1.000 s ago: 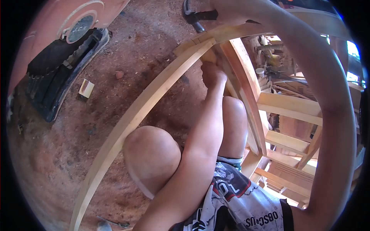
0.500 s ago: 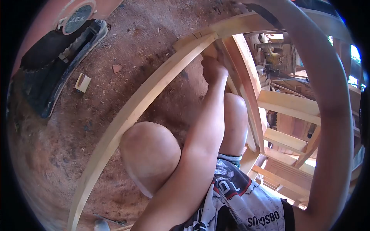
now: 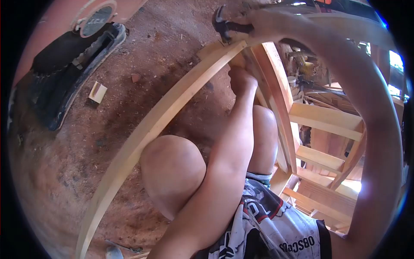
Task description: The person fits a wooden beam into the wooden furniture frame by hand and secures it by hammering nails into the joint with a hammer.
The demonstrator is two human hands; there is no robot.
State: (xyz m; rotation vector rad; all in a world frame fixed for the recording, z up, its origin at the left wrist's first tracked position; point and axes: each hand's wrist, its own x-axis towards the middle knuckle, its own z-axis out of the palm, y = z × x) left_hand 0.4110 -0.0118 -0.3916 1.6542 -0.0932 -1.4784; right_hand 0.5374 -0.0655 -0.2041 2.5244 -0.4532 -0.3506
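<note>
My right hand [image 3: 266, 26] is closed around the dark handle of a claw hammer [image 3: 221, 26], its head just above the corner where wooden beams meet. My left hand [image 3: 242, 80] is below that corner, its fingers curled against a piece of wood [image 3: 238, 61] there; the fingertips are partly hidden. A long pale beam [image 3: 166, 105] runs from the corner down to the lower left, past my bent knee. Another reddish beam [image 3: 271, 77] slopes down from the corner on the right.
A wooden frame with several crosspieces [image 3: 325, 115] stands at the right. On the dirt floor [image 3: 108, 142] lie a small wood offcut [image 3: 98, 92] and a reddish chip [image 3: 135, 78]. A handsaw [image 3: 64, 54] and a long black object [image 3: 82, 80] are at the upper left.
My right hand has come into view at the top with the hammer, swinging down towards the corner of the beams. My left hand stays in nearly the same place.
</note>
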